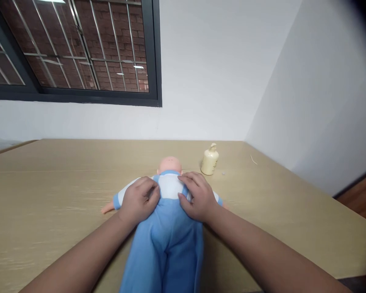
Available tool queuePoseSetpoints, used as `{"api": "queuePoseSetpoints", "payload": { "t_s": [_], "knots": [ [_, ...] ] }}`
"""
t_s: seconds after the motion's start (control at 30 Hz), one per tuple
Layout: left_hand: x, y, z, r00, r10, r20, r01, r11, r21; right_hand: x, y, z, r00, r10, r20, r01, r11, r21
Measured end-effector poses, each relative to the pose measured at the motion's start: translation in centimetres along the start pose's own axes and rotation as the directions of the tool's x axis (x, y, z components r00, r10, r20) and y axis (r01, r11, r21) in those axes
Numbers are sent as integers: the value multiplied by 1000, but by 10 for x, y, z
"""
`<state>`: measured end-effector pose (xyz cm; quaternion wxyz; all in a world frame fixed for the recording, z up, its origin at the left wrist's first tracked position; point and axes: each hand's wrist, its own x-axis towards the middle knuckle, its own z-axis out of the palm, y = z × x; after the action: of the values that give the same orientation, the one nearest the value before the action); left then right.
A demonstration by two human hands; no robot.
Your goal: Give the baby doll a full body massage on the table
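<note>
A doll (170,164) in a white top (171,185) and blue overalls (171,228) lies stretched out on the table, its head away from me and its arms spread. Its face does not show. My left hand (142,199) is closed at the left side of the doll's chest or back, thumb and forefinger pinched at the blue shoulder strap (155,178). On the other side, my right hand (198,195) rests over the right strap (185,190), with a gap between its thumb and fingers. The doll's left-hand sleeve pokes out beyond my left hand.
A cream bottle (210,162) with a looped top stands on the wooden table (64,195), beyond the doll to the right. A thin white strip (254,160) lies farther right. White walls and a barred window (88,44) border the table's far side.
</note>
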<state>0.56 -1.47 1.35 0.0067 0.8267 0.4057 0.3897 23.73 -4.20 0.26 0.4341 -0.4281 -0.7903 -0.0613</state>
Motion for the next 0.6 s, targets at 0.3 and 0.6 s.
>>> {"api": "queuePoseSetpoints", "payload": {
  "t_s": [0.3, 0.6],
  "knots": [
    [19, 2, -20, 868, -325, 375, 175, 908, 381, -4, -25, -15, 880, 219, 421, -112, 958, -264],
    [18, -9, -11, 766, -458, 451, 347, 886, 308, 7, -18, -6, 789, 449, 419, -280, 870, -405]
  ]
}}
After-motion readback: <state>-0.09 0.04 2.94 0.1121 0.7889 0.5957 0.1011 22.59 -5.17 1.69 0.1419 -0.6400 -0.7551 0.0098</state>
